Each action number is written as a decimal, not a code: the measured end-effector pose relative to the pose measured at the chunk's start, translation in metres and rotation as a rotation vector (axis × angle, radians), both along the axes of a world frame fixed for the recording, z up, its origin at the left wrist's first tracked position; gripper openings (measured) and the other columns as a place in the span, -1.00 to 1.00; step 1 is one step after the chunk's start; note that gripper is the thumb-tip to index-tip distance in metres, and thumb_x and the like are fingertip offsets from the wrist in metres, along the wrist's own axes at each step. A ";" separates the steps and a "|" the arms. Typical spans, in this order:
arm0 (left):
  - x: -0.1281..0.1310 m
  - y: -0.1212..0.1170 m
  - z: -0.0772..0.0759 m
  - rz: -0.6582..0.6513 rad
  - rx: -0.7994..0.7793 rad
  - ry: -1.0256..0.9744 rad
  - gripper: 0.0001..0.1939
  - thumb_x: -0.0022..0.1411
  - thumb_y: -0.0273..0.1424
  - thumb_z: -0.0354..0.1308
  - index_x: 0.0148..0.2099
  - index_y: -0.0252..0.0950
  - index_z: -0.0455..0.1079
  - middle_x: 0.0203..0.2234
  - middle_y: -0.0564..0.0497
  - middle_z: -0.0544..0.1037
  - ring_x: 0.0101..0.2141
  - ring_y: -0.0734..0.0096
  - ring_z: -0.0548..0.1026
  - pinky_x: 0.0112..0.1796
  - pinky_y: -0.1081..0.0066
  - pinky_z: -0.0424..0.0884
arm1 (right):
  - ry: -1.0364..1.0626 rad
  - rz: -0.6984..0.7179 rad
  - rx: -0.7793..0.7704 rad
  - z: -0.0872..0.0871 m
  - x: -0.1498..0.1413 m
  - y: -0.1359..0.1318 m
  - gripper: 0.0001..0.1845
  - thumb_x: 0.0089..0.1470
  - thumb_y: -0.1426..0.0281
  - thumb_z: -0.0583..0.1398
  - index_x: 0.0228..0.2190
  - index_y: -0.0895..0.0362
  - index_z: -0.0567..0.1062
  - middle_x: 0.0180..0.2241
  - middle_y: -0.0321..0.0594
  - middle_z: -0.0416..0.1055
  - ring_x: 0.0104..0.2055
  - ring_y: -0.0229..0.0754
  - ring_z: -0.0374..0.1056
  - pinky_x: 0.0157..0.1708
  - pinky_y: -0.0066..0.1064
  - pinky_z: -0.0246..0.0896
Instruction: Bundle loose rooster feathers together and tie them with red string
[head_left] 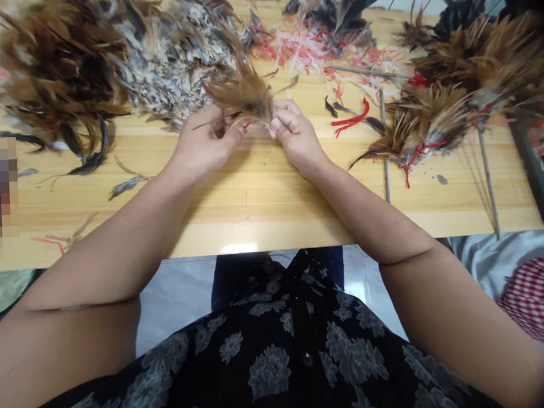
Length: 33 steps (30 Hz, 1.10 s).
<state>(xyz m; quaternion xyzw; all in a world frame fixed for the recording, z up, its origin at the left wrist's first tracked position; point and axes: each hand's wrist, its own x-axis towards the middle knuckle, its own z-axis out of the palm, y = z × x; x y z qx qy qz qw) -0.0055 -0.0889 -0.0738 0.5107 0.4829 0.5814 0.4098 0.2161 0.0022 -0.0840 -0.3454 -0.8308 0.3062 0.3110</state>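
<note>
A bunch of brown feathers (244, 91) is held over the wooden table (272, 198), its tips fanning up and to the left. My right hand (291, 131) pinches the base of the bunch between thumb and fingers. On its other side my left hand (212, 137) is closed, thumb against the fingers, with a tiny bit of red string (246, 126) at the thumb tip. Behind my left hand lies a heap of grey-white feathers (166, 58). The lower quills are partly hidden by my fingers.
Brown and black feathers (59, 69) are piled at the left. Pink and white string scraps (305, 49) lie at the back. On the right are thin sticks (386, 175), red strings (353, 119) and feather bundles tied with red string (422, 125).
</note>
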 end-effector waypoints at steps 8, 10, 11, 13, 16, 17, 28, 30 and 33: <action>0.014 -0.002 0.021 -0.173 0.106 0.010 -0.41 0.28 0.16 0.86 -0.22 -0.12 0.66 -0.46 -0.01 0.55 0.03 -0.16 0.66 0.11 0.10 0.57 | -0.020 0.093 -0.030 0.009 0.000 -0.007 -0.41 0.75 -0.03 0.11 -0.32 0.00 0.50 -0.01 -0.13 0.67 0.23 0.01 0.63 0.54 0.02 0.53; 0.014 -0.002 0.017 -0.164 0.127 0.054 -0.40 0.33 0.24 0.80 -0.22 -0.11 0.69 -0.48 0.01 0.52 -0.09 -0.04 0.62 0.05 0.13 0.55 | 0.033 0.081 -0.081 0.004 -0.001 -0.005 -0.39 0.77 -0.07 0.07 -0.30 0.01 0.45 -0.11 -0.18 0.61 0.05 -0.08 0.66 0.35 -0.10 0.64; 0.013 -0.002 0.013 -0.146 0.110 0.044 -0.41 0.37 0.23 0.78 -0.20 -0.11 0.69 -0.46 0.01 0.52 -0.12 0.00 0.61 0.01 0.14 0.54 | 0.064 0.064 -0.115 0.000 -0.002 -0.004 -0.39 0.77 -0.09 0.06 -0.29 0.01 0.44 -0.14 -0.21 0.57 -0.03 -0.12 0.66 0.24 -0.18 0.67; 0.011 -0.001 0.002 -0.114 0.036 -0.001 -0.50 0.46 0.12 0.76 -0.16 -0.11 0.66 -0.42 0.02 0.55 -0.09 0.01 0.62 -0.01 0.15 0.54 | 0.111 0.020 -0.178 -0.006 -0.004 -0.001 -0.39 0.77 -0.12 0.05 -0.27 0.00 0.40 -0.18 -0.26 0.51 -0.18 -0.20 0.63 0.02 -0.31 0.65; 0.008 0.003 -0.012 -0.111 -0.019 0.015 -0.65 0.51 -0.18 0.70 -0.20 -0.10 0.61 -0.42 0.04 0.53 0.00 0.01 0.62 0.06 0.17 0.55 | 0.093 -0.039 -0.188 -0.010 -0.005 0.002 -0.45 0.78 -0.04 0.06 -0.27 -0.01 0.37 -0.18 -0.28 0.50 -0.25 -0.24 0.59 -0.07 -0.36 0.61; 0.009 0.003 -0.014 -0.108 -0.011 0.038 -0.69 0.49 -0.27 0.67 -0.23 -0.10 0.61 -0.43 0.05 0.52 0.01 0.02 0.61 0.08 0.18 0.54 | 0.063 -0.056 -0.165 -0.008 -0.005 0.001 -0.47 0.79 0.02 0.06 -0.27 0.00 0.38 -0.16 -0.27 0.51 -0.22 -0.24 0.60 -0.03 -0.34 0.62; 0.026 -0.006 -0.009 -0.037 0.230 0.197 -0.77 0.50 -0.34 0.61 -0.20 -0.03 0.64 -0.29 -0.06 0.56 0.22 -0.19 0.58 0.36 0.10 0.47 | -0.393 -0.160 0.183 0.033 -0.007 -0.040 -0.75 0.60 0.34 0.18 -0.17 0.06 0.61 0.08 -0.08 0.76 -0.08 0.01 0.66 -0.04 -0.10 0.50; 0.020 -0.004 -0.008 -0.015 0.237 0.245 -0.75 0.48 -0.35 0.64 -0.20 -0.07 0.62 -0.27 -0.06 0.56 0.20 -0.14 0.57 0.39 0.11 0.44 | -0.373 -0.095 0.252 0.033 -0.008 -0.042 -0.66 0.66 0.30 0.13 -0.20 0.07 0.60 0.01 -0.09 0.75 -0.07 -0.01 0.66 0.02 -0.10 0.53; 0.014 -0.003 -0.001 -0.040 0.203 0.221 -0.71 0.52 -0.31 0.64 -0.19 -0.11 0.58 -0.23 -0.04 0.61 0.19 -0.06 0.55 0.34 0.13 0.45 | -0.502 -0.061 0.266 0.040 -0.007 -0.046 -0.60 0.72 0.33 0.05 -0.10 0.09 0.65 0.15 -0.01 0.76 0.08 0.09 0.71 0.13 -0.01 0.54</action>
